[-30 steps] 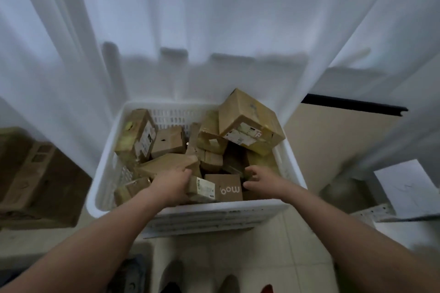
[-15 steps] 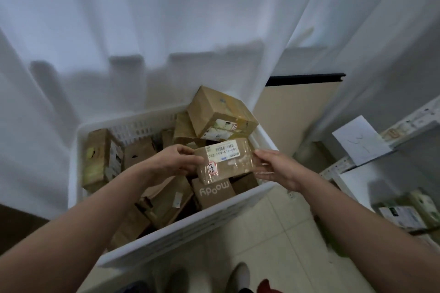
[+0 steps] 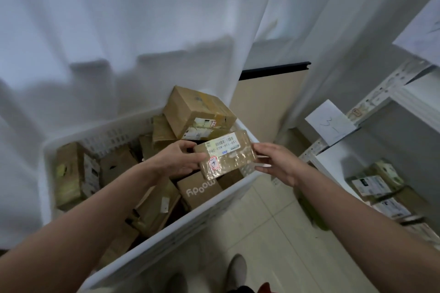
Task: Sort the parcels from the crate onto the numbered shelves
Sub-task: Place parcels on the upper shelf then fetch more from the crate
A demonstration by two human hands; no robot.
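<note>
A small taped cardboard parcel (image 3: pixel 227 155) with a white label and a red-marked sticker is held above the near right corner of the white crate (image 3: pixel 209 209). My left hand (image 3: pixel 177 160) grips its left end with thumb on top. At its right end my right hand (image 3: pixel 277 162) touches it with fingers spread, and I cannot see them curled round it. The crate holds several brown parcels, among them a "moody" box (image 3: pixel 201 191) and a large tilted box (image 3: pixel 197 113). White shelves (image 3: pixel 381 102) stand at the right, with a paper sign marked 3 (image 3: pixel 331 121).
A lower shelf at the right holds labelled parcels (image 3: pixel 378 188). White curtains (image 3: pixel 142 31) hang behind the crate, beside a beige panel (image 3: pixel 266 107) with a black top edge. My shoes (image 3: pixel 235 269) stand on the pale tiled floor below the crate.
Both hands reached into the crate, lifted out the small labelled parcel and moved it right. My view has swung right, bringing the shelves in.
</note>
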